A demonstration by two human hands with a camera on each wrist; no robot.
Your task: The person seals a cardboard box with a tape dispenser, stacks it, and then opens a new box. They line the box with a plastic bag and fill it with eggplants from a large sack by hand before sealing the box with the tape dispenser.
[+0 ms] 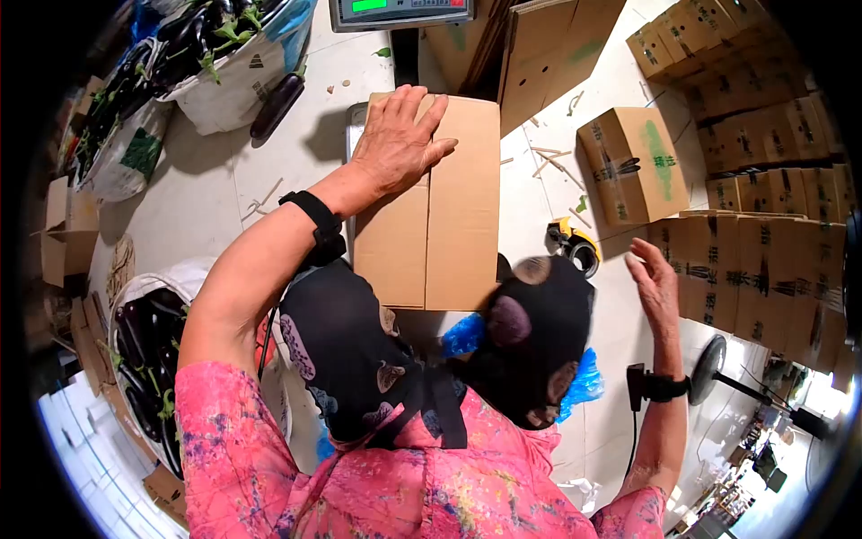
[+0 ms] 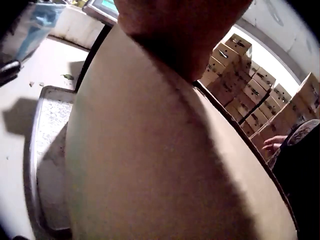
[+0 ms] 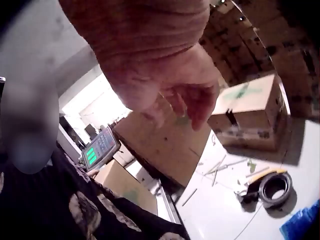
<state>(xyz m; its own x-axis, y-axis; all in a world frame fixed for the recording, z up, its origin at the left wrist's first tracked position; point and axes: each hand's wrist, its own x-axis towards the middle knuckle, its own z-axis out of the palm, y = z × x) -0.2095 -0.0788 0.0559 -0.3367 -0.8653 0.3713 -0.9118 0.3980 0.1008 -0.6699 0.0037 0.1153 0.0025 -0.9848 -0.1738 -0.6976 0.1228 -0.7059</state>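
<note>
A cardboard box (image 1: 462,207), its top flaps folded together at a middle seam, stands on the metal platform of a scale (image 2: 35,165) in front of the person's knees. My left hand (image 1: 401,139) rests on the far end of the box top with its fingers spread across the flaps. Off to the right, my right hand (image 1: 655,283) hangs in the air, fingers loosely bent and holding nothing. Nearest to it on the floor lies a yellow-and-black tape dispenser (image 1: 575,244) with a roll of tape, seen also in the right wrist view.
A closed box (image 1: 633,166) with green marking sits right, before stacked boxes (image 1: 745,269). Flattened cardboard (image 1: 548,54) leans beyond the scale display (image 1: 401,11). Sacks of eggplants (image 1: 220,94) stand far left, with one loose eggplant (image 1: 278,106). Another eggplant sack (image 1: 144,359) is near left.
</note>
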